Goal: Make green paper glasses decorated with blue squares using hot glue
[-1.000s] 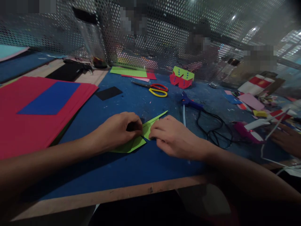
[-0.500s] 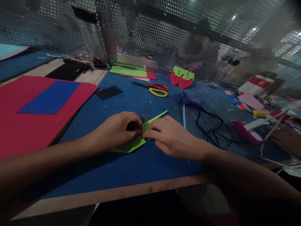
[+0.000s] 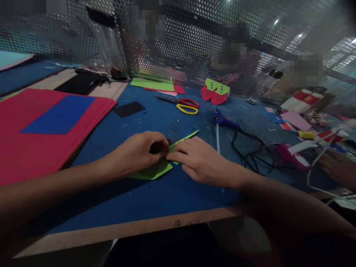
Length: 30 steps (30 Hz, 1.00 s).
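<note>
Both my hands pinch a folded piece of light green paper (image 3: 155, 172) on the blue tabletop (image 3: 133, 204). My left hand (image 3: 141, 151) has thumb and forefinger closed at the paper's middle, hiding much of it. Close against it, the fingertips of my right hand (image 3: 204, 161) are pressed on the same spot. A narrow pointed strip of the green paper sticks out beyond my right fingers, and a wider part lies flat under my left hand. The exact fold between the fingertips is hidden.
Red sheets (image 3: 16, 155) bearing a blue paper rectangle (image 3: 59, 115) lie left. Beyond my hands are scissors (image 3: 187, 106), a black paper piece (image 3: 129, 109), a red-green paper butterfly (image 3: 215, 91) and a blue glue gun (image 3: 226, 120). Another person's hand (image 3: 338, 167) is at right.
My right fingertips have shifted slightly left, closer to my left fingers. The green paper has stayed almost in place.
</note>
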Motion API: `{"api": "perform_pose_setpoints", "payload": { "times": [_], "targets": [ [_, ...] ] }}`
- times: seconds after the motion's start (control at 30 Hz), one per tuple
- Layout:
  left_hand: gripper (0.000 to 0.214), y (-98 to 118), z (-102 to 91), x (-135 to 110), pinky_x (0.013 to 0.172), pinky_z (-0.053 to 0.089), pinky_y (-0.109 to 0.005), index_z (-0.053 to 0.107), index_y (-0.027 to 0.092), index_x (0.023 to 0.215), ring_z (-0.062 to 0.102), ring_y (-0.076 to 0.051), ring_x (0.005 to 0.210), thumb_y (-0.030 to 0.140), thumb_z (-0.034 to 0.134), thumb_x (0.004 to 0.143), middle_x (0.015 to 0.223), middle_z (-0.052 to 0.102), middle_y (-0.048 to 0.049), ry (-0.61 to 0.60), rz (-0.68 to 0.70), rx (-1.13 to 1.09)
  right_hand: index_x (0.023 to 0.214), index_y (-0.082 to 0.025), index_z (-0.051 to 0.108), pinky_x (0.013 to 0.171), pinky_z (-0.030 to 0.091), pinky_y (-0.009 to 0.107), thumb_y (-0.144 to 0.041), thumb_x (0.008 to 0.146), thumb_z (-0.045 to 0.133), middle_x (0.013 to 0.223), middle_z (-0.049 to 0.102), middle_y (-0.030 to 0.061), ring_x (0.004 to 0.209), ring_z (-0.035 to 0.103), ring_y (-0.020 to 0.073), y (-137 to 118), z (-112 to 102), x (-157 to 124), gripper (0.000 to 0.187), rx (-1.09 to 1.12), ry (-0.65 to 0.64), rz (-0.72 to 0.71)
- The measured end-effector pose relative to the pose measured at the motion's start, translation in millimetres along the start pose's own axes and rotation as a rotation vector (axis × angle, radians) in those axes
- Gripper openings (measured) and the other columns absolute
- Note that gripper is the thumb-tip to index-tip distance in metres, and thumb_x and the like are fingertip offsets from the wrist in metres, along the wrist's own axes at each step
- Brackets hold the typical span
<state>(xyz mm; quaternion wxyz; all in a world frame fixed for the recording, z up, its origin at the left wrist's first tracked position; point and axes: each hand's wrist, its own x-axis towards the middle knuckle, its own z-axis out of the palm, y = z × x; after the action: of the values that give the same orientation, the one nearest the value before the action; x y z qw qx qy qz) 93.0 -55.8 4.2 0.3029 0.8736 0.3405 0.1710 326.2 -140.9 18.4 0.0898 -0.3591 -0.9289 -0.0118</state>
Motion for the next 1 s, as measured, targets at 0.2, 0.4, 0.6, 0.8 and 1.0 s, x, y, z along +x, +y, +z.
{"api": "perform_pose_setpoints", "payload": {
  "times": [0.2,0.4,0.6,0.8,1.0],
  "targets": [
    [0.022,-3,0.0,-1,0.074,0.051,-0.029,0.078,0.023,0.093,0.073,-0.02,0.081,0.033,0.061,0.084,0.091,0.081,-0.0023,0.004,0.011,0.005,0.133,-0.018,0.069,0.092,0.041,0.041,-0.008,0.105,0.054,0.127,0.07,0.0129,0.112,0.061,0.0268,0,0,1,0.034,0.005,-0.013,0.003],
    [0.022,-3,0.2,0,0.074,0.052,-0.029,0.078,0.023,0.094,0.073,-0.021,0.081,0.033,0.061,0.084,0.092,0.081,-0.0027,-0.001,0.007,0.018,0.127,-0.017,0.07,0.094,0.041,0.04,-0.007,0.104,0.054,0.125,0.07,0.0121,0.116,0.061,0.0265,0,-3,-2,0.031,0.031,-0.025,0.01],
    [0.021,-3,-0.4,0,0.074,0.051,-0.03,0.078,0.023,0.094,0.073,-0.021,0.082,0.031,0.061,0.084,0.093,0.081,-0.0028,-0.009,0.004,0.023,0.119,-0.019,0.072,0.096,0.042,0.04,-0.003,0.101,0.054,0.126,0.073,0.0108,0.119,0.064,0.0256,2,-9,-6,0.03,0.102,-0.018,0.002],
    [0.023,-1,-1.4,0,0.076,0.053,-0.03,0.077,0.023,0.093,0.074,-0.022,0.084,0.031,0.059,0.082,0.094,0.082,-0.0034,-0.005,0.001,0.034,0.114,-0.017,0.074,0.098,0.044,0.04,-0.003,0.101,0.054,0.12,0.076,0.0106,0.118,0.065,0.0252,4,-12,-7,0.028,0.136,-0.012,-0.001],
    [0.025,-4,0.4,-1,0.077,0.054,-0.032,0.077,0.022,0.094,0.074,-0.022,0.085,0.032,0.057,0.082,0.094,0.082,-0.004,0.002,0.003,0.012,0.11,-0.016,0.075,0.097,0.043,0.039,-0.004,0.101,0.053,0.116,0.077,0.0105,0.113,0.066,0.0254,6,-11,-8,0.027,0.135,0.009,-0.017]
  ]
}}
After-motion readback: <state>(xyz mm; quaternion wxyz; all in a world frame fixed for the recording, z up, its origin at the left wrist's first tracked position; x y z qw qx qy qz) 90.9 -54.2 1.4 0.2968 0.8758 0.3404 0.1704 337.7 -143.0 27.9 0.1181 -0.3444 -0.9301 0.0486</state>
